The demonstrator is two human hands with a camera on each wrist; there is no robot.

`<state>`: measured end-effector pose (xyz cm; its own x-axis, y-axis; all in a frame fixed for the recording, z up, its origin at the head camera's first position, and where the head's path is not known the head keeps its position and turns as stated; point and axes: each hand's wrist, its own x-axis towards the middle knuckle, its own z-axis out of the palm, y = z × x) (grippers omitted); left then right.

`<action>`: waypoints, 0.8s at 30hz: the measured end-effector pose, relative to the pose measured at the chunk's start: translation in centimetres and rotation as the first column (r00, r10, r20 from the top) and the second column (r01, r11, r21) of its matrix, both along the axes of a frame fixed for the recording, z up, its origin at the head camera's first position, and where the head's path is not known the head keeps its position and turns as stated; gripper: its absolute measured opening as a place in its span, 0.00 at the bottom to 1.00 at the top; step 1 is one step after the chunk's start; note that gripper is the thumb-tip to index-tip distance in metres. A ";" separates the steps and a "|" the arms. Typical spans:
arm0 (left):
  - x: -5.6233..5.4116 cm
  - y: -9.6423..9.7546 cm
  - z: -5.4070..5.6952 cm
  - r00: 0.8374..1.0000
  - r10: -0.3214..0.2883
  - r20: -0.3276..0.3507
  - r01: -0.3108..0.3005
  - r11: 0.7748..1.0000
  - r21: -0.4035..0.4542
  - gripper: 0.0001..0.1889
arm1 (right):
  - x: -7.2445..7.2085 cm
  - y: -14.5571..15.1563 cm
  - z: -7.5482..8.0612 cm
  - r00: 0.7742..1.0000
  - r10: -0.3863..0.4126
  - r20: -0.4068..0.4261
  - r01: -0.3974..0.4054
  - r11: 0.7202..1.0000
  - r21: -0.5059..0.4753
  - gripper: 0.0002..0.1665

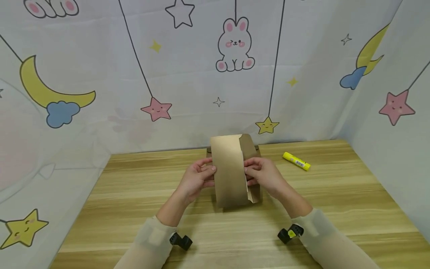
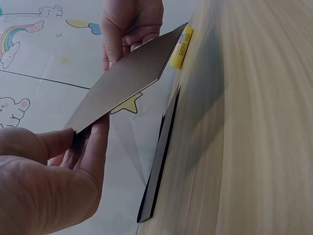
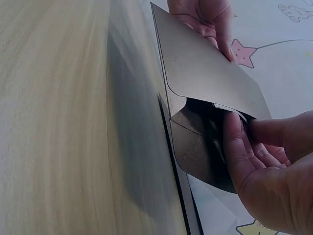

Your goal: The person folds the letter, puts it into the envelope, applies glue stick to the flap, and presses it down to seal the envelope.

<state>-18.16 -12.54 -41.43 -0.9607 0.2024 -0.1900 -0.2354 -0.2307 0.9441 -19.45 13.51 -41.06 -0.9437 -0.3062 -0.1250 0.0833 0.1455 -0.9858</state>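
Observation:
A gold-brown cardboard box [image 1: 230,172], rather flat, is held up above the table by both hands. My left hand [image 1: 195,177] pinches its left edge, thumb on the near face and fingers behind, as the left wrist view also shows. At the right end my right hand [image 1: 265,173] grips the edge of the opening. In the right wrist view that end gapes, with an end flap [image 3: 200,147] folded out and the right fingertips partly inside. Behind the box, a second brown cardboard piece [image 2: 159,166] lies low on the table, mostly hidden in the head view.
A yellow glue stick [image 1: 296,161] lies on the wood-grain table [image 1: 141,186] to the right of the box. White curtains [image 1: 188,74] printed with stars, moons and a rabbit hang along the back and sides.

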 end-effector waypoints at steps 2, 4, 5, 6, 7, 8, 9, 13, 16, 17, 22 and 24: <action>0.0 0.1 0.0 1.000 -0.003 -0.007 0.002 1.000 -0.008 0.22 | 0.0 0.1 0.0 1.000 0.002 0.006 -0.002 1.000 -0.003 0.13; 0.1 0.2 0.0 1.000 -0.002 -0.012 0.001 1.000 -0.018 0.22 | 0.0 0.1 0.0 1.000 0.002 0.011 -0.002 1.000 -0.008 0.14; 0.2 0.2 0.1 1.000 0.000 -0.013 0.000 1.000 -0.024 0.22 | -0.1 0.1 0.0 1.000 0.003 0.011 -0.003 1.000 -0.009 0.14; 0.2 0.2 0.1 1.000 0.001 -0.013 -0.002 1.000 -0.027 0.22 | -0.1 0.1 0.0 1.000 0.001 0.013 -0.001 1.000 -0.011 0.14; 0.2 0.2 0.1 1.000 0.003 -0.013 -0.003 1.000 -0.031 0.22 | -0.1 0.1 0.0 1.000 0.000 0.013 0.000 1.000 -0.011 0.15; 0.2 0.3 0.1 1.000 0.004 -0.013 -0.004 0.999 -0.036 0.22 | -0.1 0.1 0.0 1.000 0.000 0.014 0.001 1.000 -0.011 0.14; 0.3 0.3 0.0 1.000 0.005 -0.012 -0.005 0.999 -0.042 0.22 | -0.1 0.1 0.0 1.000 -0.001 0.016 0.001 1.000 -0.013 0.14; 0.3 0.4 -0.2 1.000 0.017 -0.012 -0.018 0.998 -0.055 0.22 | -0.1 0.0 -0.1 1.000 -0.003 0.020 0.003 1.000 -0.016 0.14; 0.3 0.4 -0.3 0.999 0.033 -0.016 -0.034 0.998 -0.056 0.22 | -0.1 0.0 -0.2 1.000 -0.009 0.016 0.009 1.000 -0.003 0.14; 0.4 0.5 -0.3 0.999 0.039 -0.017 -0.040 0.998 -0.054 0.21 | -0.1 0.0 -0.2 1.000 -0.015 0.012 0.015 1.000 0.009 0.14; 0.2 0.6 -0.2 0.996 0.087 -0.028 -0.089 0.993 -0.075 0.22 | -0.1 0.1 0.1 0.998 -0.034 -0.048 0.038 0.996 0.081 0.15; 0.2 0.6 -0.1 0.992 0.124 -0.027 -0.126 0.988 -0.086 0.21 | -0.1 0.3 0.3 0.995 -0.036 -0.090 0.045 0.994 0.103 0.16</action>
